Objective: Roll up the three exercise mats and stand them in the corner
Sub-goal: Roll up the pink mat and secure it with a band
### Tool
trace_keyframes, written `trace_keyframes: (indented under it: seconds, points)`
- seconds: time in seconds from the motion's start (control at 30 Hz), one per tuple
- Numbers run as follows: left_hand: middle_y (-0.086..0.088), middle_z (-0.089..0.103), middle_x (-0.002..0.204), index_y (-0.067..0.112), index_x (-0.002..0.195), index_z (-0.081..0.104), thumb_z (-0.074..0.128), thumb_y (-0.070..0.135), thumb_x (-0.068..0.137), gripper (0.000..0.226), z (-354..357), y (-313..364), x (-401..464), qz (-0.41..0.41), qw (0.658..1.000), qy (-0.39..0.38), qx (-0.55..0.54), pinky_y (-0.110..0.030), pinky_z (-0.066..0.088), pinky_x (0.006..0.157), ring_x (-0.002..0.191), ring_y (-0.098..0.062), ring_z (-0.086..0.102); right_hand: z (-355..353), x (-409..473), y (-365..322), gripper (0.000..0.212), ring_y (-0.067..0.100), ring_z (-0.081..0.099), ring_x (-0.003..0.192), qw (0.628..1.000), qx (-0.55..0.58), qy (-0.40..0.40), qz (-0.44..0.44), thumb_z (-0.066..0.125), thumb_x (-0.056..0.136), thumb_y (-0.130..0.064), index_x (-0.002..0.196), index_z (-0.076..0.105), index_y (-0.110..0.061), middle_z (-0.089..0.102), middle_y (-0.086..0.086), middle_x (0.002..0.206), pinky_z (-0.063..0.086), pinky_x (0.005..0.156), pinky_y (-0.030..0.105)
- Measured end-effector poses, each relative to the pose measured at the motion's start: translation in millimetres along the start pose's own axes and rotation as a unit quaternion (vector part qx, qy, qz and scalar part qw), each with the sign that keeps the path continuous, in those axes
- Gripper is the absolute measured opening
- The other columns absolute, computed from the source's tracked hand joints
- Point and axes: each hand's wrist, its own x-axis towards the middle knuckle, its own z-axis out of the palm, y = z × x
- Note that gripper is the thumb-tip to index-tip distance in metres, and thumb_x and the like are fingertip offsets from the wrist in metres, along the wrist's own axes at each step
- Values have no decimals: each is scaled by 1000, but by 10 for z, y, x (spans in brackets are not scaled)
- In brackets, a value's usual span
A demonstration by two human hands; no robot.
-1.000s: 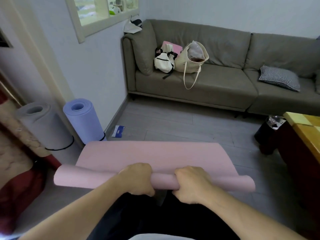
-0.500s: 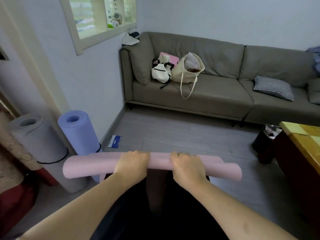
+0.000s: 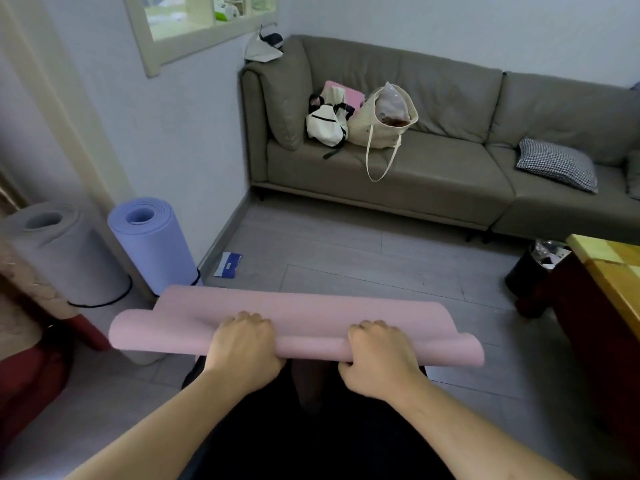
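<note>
I've got left hand (image 3: 242, 344) and right hand (image 3: 377, 355) curled tight round the pink mat (image 3: 311, 327), held low over the floor, last flap loose. Grey mat (image 3: 59, 251) and purple mat (image 3: 152, 244) stand in the corner; next, close the flap and stand it beside them

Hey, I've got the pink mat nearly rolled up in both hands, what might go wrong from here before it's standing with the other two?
1. The pink mat has a loose flap and its left end sticks out unevenly, so the roll may end up skewed and stand poorly.
2. The left hand and right hand grip only the middle; the ends could loosen.
3. The grey mat and purple mat each wear a black band; unbanded, this one might unroll.
</note>
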Motion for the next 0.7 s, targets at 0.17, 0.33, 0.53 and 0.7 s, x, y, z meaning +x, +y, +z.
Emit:
trace_keyframes:
  seconds: [0.17,0.33,0.53,0.7]
  points:
    - [0,72,107,24,110,66,52,49,93,33,-17,-12,7,0,999,-43,-6,-34,48,75,97,-24,70,13,-73,18,31,28,59,99,999,6,6,39,54,82,-51,94,53,-22,65,-1,104,39,78,38]
    - [0,71,110,24,112,65,52,43,94,29,5,11,-17,10,999,-42,7,-34,46,74,99,-24,70,85,-220,106,42,25,57,102,997,-1,17,72,50,85,-59,103,59,-23,63,-5,106,43,82,40]
    - [0,71,111,23,112,65,51,38,94,27,-16,65,-25,8,998,-52,22,-33,43,72,101,-24,69,15,-331,102,37,22,59,100,997,23,-1,68,49,90,-60,94,48,-24,65,-4,105,44,77,36]
    - [1,71,110,23,111,66,52,37,94,26,-3,61,-31,11,998,-52,30,-33,45,73,99,-23,70,-62,-384,112,47,22,53,105,991,59,-47,110,46,89,-70,101,53,-25,55,-7,103,41,78,40]
